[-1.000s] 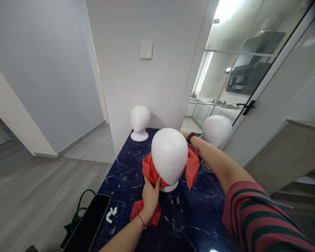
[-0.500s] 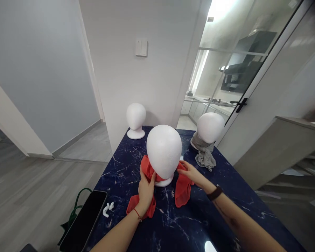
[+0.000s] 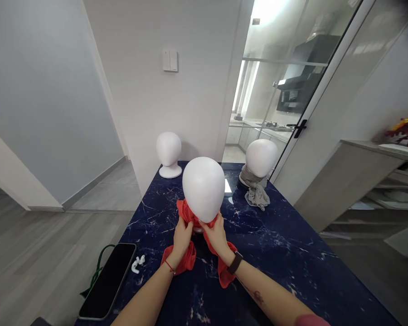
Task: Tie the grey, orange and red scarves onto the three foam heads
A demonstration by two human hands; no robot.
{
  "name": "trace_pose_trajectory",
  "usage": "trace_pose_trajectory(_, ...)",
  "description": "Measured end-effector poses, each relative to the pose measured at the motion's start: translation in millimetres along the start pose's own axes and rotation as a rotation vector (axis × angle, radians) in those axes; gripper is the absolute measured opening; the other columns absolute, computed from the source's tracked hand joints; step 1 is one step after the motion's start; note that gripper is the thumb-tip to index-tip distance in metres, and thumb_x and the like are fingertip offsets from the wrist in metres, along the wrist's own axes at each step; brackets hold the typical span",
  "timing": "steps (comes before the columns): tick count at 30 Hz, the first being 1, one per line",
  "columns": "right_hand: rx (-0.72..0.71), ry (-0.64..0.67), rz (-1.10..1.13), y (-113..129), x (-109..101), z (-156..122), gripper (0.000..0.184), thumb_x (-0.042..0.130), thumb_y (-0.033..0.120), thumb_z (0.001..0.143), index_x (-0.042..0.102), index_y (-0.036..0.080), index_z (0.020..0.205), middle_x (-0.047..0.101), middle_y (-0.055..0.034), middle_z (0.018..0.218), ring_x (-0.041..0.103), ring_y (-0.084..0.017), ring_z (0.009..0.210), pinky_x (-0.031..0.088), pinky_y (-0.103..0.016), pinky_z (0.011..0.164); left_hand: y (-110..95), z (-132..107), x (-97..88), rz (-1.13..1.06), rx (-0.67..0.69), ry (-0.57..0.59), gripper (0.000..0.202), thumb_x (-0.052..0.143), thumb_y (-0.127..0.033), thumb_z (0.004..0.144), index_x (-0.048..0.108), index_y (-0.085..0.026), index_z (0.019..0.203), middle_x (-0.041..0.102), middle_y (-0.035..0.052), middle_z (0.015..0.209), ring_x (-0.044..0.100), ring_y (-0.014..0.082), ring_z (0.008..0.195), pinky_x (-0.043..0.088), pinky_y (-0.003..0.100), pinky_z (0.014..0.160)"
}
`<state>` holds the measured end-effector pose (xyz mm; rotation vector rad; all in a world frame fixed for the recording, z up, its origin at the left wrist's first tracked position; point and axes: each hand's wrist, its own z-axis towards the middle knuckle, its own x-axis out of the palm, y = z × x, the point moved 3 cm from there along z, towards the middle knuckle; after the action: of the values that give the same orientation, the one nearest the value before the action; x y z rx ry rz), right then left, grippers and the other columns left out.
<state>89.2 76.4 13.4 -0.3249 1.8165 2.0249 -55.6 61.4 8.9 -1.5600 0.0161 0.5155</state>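
Note:
A white foam mannequin head [image 3: 204, 188] stands at the middle of the dark blue marbled table. Round its neck lies a red scarf [image 3: 224, 271], with one end hanging down onto the table on each side. At the left of the neck, my left hand [image 3: 182, 235] is closed on the scarf. My right hand [image 3: 216, 234] grips the scarf at the front right of the neck, close to the left one. The chin hides part of the cloth, and my hands cover much of the base.
A bare foam head [image 3: 169, 149] stands at the back left. Another foam head [image 3: 261, 158] with a knotted grey scarf [image 3: 257, 194] is at the back right. A phone [image 3: 108, 281] and white earbuds [image 3: 137, 263] lie by the table's left edge.
My right hand has moved left from beside the head to the front of the neck, drawing its scarf end inward. My left hand stays on the scarf. The view has shifted slightly right.

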Motion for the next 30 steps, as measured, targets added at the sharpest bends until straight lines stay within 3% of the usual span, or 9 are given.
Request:
trace_pose_trajectory(3,0.052,0.014,-0.097,-1,-3,-2,0.066,0.056,0.051,0.076,0.034,0.018,0.129,0.041,-0.0177,0.132,0.054,-0.036,0.111,0.044,-0.046,0.089,1,15,-10.9,-0.022,0.060,0.132,0.056,0.053,-0.013,0.070,0.049,-0.014,0.126,0.069,0.0093,0.101,0.065,0.0183,0.072,0.051,0.030,0.070)
trace_pose_trajectory(6,0.034,0.012,-0.145,-1,-6,-3,0.062,0.054,0.051,0.078,0.035,0.018,0.127,0.042,-0.0168,0.132,0.056,-0.036,0.109,0.044,-0.045,0.086,-1,38,-33.7,-0.004,0.044,0.234,0.067,0.056,-0.006,0.062,0.048,-0.016,0.128,0.070,0.0083,0.098,0.063,0.0146,0.062,0.051,0.026,0.060)
trace_pose_trajectory(9,0.014,0.009,-0.149,-3,-6,-3,0.062,0.054,0.051,0.078,0.035,0.018,0.127,0.042,-0.0168,0.132,0.056,-0.035,0.110,0.044,-0.044,0.087,-5,70,-62.3,0.042,-0.034,0.095,0.057,0.054,-0.002,0.061,0.057,-0.011,0.117,0.071,0.0076,0.081,0.061,0.0136,0.059,0.048,0.023,0.057)
trace_pose_trajectory(11,0.006,0.007,-0.150,-3,-6,-4,0.062,0.053,0.051,0.079,0.035,0.017,0.127,0.042,-0.0171,0.133,0.055,-0.035,0.111,0.044,-0.044,0.087,-11,91,-73.2,0.042,-0.050,0.001,0.044,0.050,-0.005,0.066,0.061,-0.007,0.109,0.071,0.0103,0.082,0.063,0.0139,0.063,0.048,0.022,0.059)
trace_pose_trajectory(15,-0.004,0.013,-0.141,-5,-6,-3,0.062,0.052,0.053,0.079,0.034,0.017,0.127,0.041,-0.0168,0.133,0.054,-0.036,0.113,0.045,-0.044,0.087,-25,123,-69.1,0.047,-0.090,-0.072,0.031,0.044,-0.018,0.079,0.064,-0.004,0.099,0.070,0.0114,0.076,0.064,0.0158,0.064,0.048,0.023,0.057)
trace_pose_trajectory(18,-0.008,0.010,-0.134,-5,-6,-3,0.062,0.053,0.052,0.078,0.035,0.018,0.126,0.042,-0.0164,0.132,0.053,-0.036,0.114,0.045,-0.044,0.087,-34,133,-57.7,0.112,-0.115,-0.071,0.033,0.043,-0.028,0.083,0.066,-0.004,0.090,0.069,0.0128,0.070,0.064,0.0198,0.063,0.047,0.027,0.056)
trace_pose_trajectory(23,0.003,0.012,-0.133,-4,-6,-4,0.061,0.053,0.051,0.079,0.034,0.018,0.126,0.043,-0.0162,0.132,0.051,-0.035,0.116,0.044,-0.043,0.089,-39,107,-46.4,0.294,-0.036,0.005,0.022,0.052,-0.030,0.079,0.066,-0.013,0.079,0.071,0.0154,0.088,0.065,0.0266,0.085,0.046,0.030,0.071)
trace_pose_trajectory(30,0.007,0.010,-0.144,-3,-5,-5,0.062,0.051,0.051,0.080,0.033,0.015,0.127,0.042,-0.0177,0.131,0.053,-0.037,0.113,0.044,-0.045,0.088,-26,17,-37.7,0.512,0.012,0.081,0.023,0.043,-0.027,0.084,0.061,-0.015,0.093,0.068,0.0175,0.099,0.065,0.0287,0.091,0.043,0.033,0.075)
